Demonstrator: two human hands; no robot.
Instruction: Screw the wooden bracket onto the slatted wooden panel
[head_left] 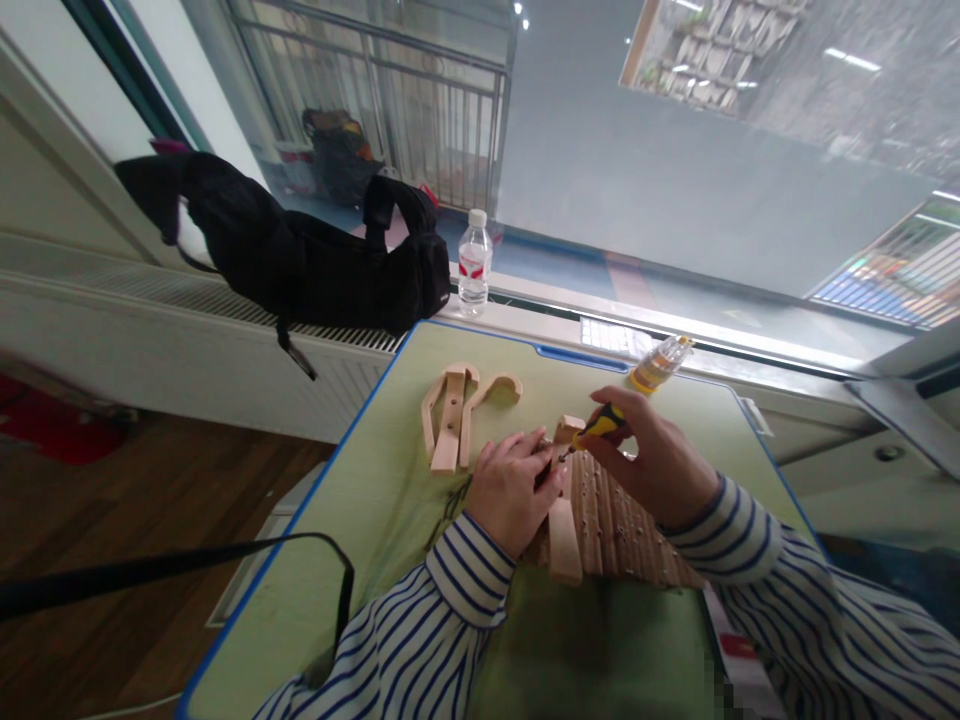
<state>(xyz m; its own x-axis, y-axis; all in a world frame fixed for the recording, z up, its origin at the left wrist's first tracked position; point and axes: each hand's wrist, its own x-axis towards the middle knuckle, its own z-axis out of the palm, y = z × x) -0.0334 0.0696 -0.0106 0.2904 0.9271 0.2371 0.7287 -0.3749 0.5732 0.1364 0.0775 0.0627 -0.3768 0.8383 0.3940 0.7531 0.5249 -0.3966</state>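
Note:
My right hand (660, 455) is closed around the yellow-and-black handle of a screwdriver (602, 422), its shaft pointing down and left. The tip meets a pale wooden hook piece (566, 545) beside the fingers of my left hand (510, 492). My left hand grips that piece from the left, partly covering its middle; whether a screw sits under the tip is too small to tell. Beneath the piece lies a brown ridged slatted board (630, 530) with small holes or screws in it. To the left of my hands rest several more wooden hook pieces (450, 425).
The pale green table (390, 500) has a blue edge. A bottle of yellowish liquid (660, 365) lies near its far edge. On the window ledge are a water bottle (474, 265) and a black bag (322, 260). A black strap (225, 555) hangs across the left side.

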